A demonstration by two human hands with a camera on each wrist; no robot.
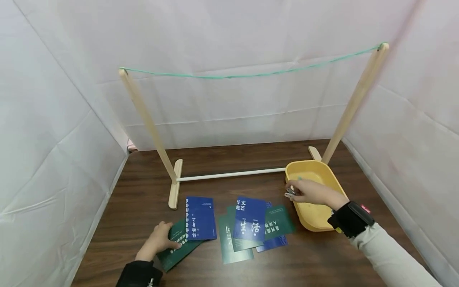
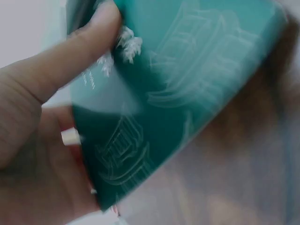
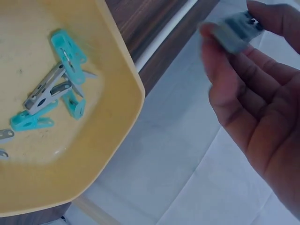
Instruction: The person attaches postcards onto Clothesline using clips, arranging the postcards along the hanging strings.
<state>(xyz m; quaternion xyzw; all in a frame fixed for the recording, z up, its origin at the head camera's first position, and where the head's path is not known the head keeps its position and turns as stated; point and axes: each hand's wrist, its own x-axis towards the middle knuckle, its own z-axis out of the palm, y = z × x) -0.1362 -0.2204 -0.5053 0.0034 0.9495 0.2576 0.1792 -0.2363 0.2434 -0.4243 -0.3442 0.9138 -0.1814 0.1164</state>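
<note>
clip [image 3: 238, 33] sits pinched between the right fingers [image 3: 219, 68].

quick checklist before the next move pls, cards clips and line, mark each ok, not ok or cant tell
1. Left hand grips the green card: ok, thumb over its face.
2. Green card clear of the blue card: not ok, they overlap in the head view.
3. Right hand holds a clip: ok, pinched between thumb and finger.
4. That clip's jaws open: cannot tell, it is blurred.
5. Line strung between both posts: ok, with some sag.
6. Spare clips in the basin: ok, teal and grey ones.
</note>
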